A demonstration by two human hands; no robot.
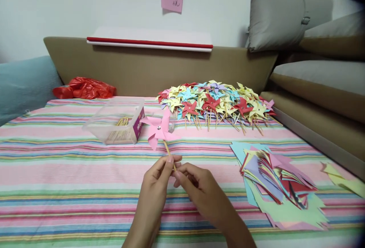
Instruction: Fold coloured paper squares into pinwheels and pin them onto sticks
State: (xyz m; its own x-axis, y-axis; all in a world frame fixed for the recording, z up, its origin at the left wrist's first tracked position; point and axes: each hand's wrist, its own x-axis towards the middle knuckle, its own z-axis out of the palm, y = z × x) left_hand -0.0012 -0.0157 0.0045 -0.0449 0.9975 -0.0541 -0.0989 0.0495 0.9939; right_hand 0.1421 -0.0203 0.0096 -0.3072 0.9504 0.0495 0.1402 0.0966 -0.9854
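Note:
A pink paper pinwheel (pixel 159 128) on a thin wooden stick faces me, tilted a little to the left, with a shiny pin at its centre. My left hand (pixel 159 174) pinches the stick between thumb and fingers below the pinwheel's blades. Close beside it, my right hand (pixel 196 183) has its thumb and fingers closed at the stick's lower end. Just behind the pinwheel, a small clear object (pixel 171 127) is partly hidden. To the left stands a clear plastic box (pixel 98 120) with a purple label, holding wooden sticks (pixel 121 126).
A heap of finished coloured pinwheels (pixel 212 101) lies at the back. Cut coloured paper (pixel 296 210) is piled at the right, with dark scissors (pixel 295 195) on it. A red plastic bag (pixel 85 87) rests back left. Grey cushions (pixel 322 88) border the right side.

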